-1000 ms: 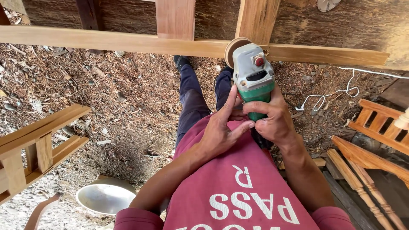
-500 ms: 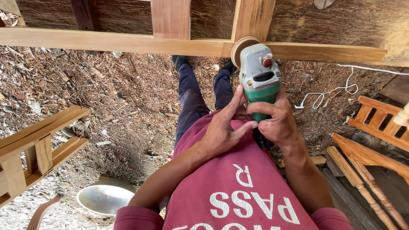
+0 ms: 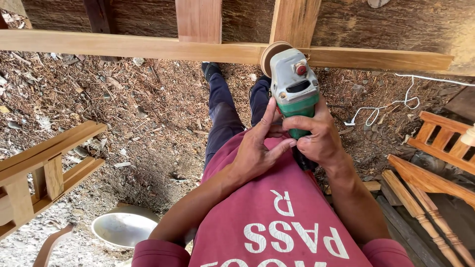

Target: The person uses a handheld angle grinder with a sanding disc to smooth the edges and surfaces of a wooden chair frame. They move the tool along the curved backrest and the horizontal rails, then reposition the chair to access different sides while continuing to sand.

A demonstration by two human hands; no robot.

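Over a floor thick with wood shavings (image 3: 123, 113), the person stood in a red shirt (image 3: 277, 217) and held a green and grey grinder (image 3: 295, 89) out in front of the chest. The right hand (image 3: 316, 141) was wrapped tight around the green body of the tool. The left hand (image 3: 257, 148) lay against the tool's near side with the fingers stretched out, only lightly curled, touching rather than gripping. The round sanding disc (image 3: 269, 53) at the tool's front end pressed against the long wooden rail (image 3: 148, 48), right at the joint where an upright post (image 3: 296, 21) met it. Compared with half a second before, the grinder had slid a little to the left along the rail, and the hands had gone with it, their hold unchanged. A white cable (image 3: 391, 106) trailed over the shavings to the right. Wooden frames lay on both sides, one at the left (image 3: 44, 170) and one at the right (image 3: 438, 133), and a metal bowl (image 3: 123, 228) sat near the left arm.
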